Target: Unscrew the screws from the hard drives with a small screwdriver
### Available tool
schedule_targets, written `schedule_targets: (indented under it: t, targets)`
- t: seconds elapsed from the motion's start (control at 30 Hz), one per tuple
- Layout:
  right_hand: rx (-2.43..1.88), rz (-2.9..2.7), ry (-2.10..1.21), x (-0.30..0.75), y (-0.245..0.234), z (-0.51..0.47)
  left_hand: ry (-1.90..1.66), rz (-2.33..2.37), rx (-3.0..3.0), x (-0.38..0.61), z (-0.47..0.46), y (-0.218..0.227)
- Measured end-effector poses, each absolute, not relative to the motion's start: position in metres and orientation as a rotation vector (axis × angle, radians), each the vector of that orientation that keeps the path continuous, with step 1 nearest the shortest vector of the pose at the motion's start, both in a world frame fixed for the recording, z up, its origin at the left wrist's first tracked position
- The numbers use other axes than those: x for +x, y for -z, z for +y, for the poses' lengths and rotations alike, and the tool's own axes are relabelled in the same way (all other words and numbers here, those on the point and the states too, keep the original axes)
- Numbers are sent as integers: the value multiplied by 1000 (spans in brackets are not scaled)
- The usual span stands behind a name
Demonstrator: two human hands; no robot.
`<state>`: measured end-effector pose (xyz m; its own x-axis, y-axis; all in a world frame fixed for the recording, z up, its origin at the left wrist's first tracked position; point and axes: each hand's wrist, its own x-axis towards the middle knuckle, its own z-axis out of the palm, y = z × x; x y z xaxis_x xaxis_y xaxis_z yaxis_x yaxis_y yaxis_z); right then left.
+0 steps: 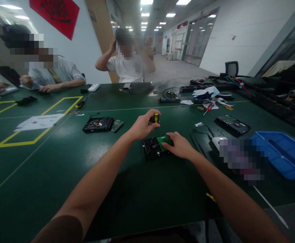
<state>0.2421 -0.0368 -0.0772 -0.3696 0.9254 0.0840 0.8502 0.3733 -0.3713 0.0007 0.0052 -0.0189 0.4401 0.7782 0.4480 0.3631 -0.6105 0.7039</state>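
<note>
The hard drive (pixel 151 150) lies flat on the table in front of the person, under both hands. The left hand (pixel 144 123) is closed around the handle of a stubby yellow-and-black screwdriver (pixel 156 118), held upright with its thin shaft pointing down at the drive. The right hand (pixel 179 145) rests on the drive's right part, thumb and forefinger spread apart over a green circuit board (pixel 162 139).

The table (pixel 61 182) is smooth, dark green and faintly glossy. Left of the hands sit a second black drive (pixel 98 124) and a small loose board (pixel 117 126), rectangular and dotted with components; to the right are a third drive (pixel 232 125) and a ribbed blue plastic tray (pixel 286 148). Farther off lies a crumpled white-and-blue cloth (pixel 206 92).

Small white marks on the near drive are too tiny to read. A printed paper sheet (pixel 39 122) is illegible from here, and a red paper (pixel 56 15) on the wall bears blurred black brushstrokes.

The near drive is a black, blocky rectangle with a round hub showing beside the bright green board.
</note>
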Motion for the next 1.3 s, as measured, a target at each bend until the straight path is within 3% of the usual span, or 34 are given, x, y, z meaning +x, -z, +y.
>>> schedule_targets:
  t: [0.7,1.13,1.3]
  targets:
    - [-1590,-2362,-427,241,72,-40,-1050,1168,2409,-2,5,12]
    - [-1567,-2362,-388,242,78,-37,-961,882,2301,-6,2,11]
    - [-1573,-2365,-392,242,76,-38,-1005,1030,2366,-2,3,14]
